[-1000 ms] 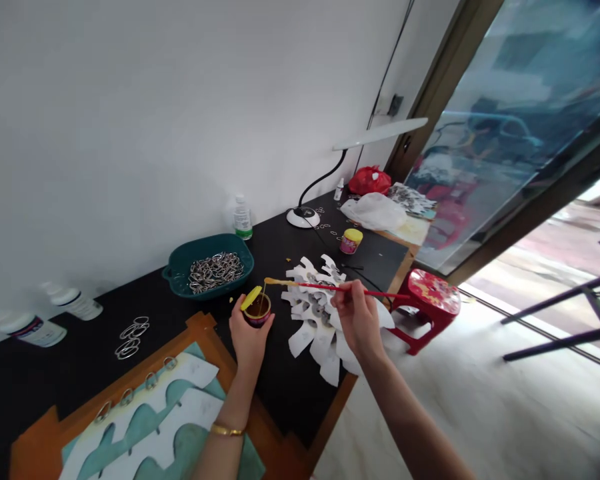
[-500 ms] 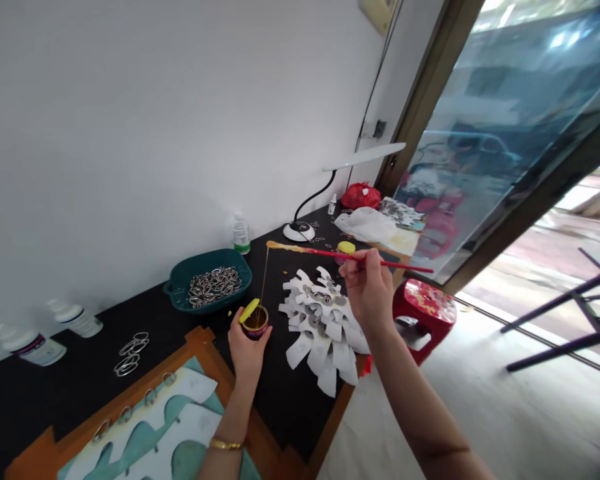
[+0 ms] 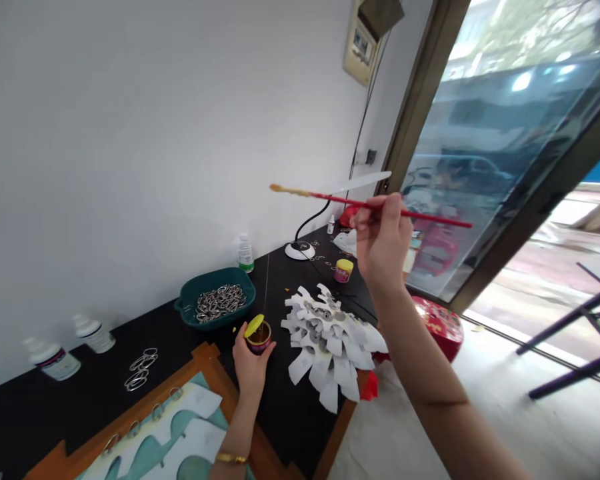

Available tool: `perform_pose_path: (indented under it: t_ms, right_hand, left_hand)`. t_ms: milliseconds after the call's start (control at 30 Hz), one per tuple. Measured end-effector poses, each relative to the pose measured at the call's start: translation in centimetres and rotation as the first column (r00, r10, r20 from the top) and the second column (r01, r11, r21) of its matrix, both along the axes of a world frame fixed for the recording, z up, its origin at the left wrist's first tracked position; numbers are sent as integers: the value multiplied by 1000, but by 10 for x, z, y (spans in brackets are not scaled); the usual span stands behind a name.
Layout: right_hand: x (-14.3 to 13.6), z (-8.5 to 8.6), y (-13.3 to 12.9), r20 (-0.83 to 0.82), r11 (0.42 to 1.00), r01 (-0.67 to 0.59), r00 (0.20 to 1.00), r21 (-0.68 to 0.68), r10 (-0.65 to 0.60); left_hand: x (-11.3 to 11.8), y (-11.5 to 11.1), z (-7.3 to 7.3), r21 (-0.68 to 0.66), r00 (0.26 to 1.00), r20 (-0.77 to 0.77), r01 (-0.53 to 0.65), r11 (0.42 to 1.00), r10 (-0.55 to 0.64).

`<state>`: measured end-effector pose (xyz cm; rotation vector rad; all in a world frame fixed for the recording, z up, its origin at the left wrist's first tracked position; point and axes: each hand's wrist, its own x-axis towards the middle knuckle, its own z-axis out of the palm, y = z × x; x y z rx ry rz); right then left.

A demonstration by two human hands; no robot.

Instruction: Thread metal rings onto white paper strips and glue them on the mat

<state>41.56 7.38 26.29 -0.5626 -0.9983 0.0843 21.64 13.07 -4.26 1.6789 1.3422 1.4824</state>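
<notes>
My left hand is wrapped around a small open jar of amber, sticky-looking stuff on the black table. Its yellow lid is tipped up at the rim, beside my fingers. High above the jar, my right hand grips a thin red brush held almost level. Amber stuff coats the brush's tip, which points left. Below my right hand lies a pile of white cut-out pieces with metal rings among them. At lower left, white cut-outs with rings along their edge lie on a green mat.
Behind the jar stands a dark green basin of metal rings. Bottles line the wall side. Further back are a lamp and a closed yellow-lidded jar. A red stool stands right of the table.
My right hand has raised the brush higher above the jar; the amber strand hanging from its tip has thinned to a faint line. My left hand stays on the jar. The view has shifted.
</notes>
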Motion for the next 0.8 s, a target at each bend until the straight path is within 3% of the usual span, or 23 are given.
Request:
perform_pose_path:
  t_ms: [300,367,433,500,567,667,733,800]
  right_hand:
    - [-21,118,4,144,966,-31,990,257,-6]
    - [-31,136,-2,156,957,-25,988,289,-21]
    - [-44,142,-10,184,945,-55,983,321,-6]
    - [-60,132,-18,227,944,-97,974,316,25]
    - [-77,108,-25,242,952,-116,969,283,47]
    - [-101,50,-37,169,956,-153,979,249,113]
    - [-116,3,-46,106,975,-183,980,127,170]
    - [-131,-45,-57,54,962,-270,961,-31,271]
  left_hand:
    - [-1,4,-5,40,1000,6,5,999,-5]
    - [1,5,-3,49,1000,-5,-7,999,7]
    - [1,-2,3,54,999,-33,-22,998,24]
    - [-2,-18,15,61,996,-84,-34,998,39]
    - [-13,-43,32,92,986,-164,-27,995,42]
    - [-52,-81,58,125,938,-328,158,979,-110]
    - [-96,-101,68,93,863,-460,281,955,-209]
    - [-150,-117,66,111,794,-588,270,957,-155]
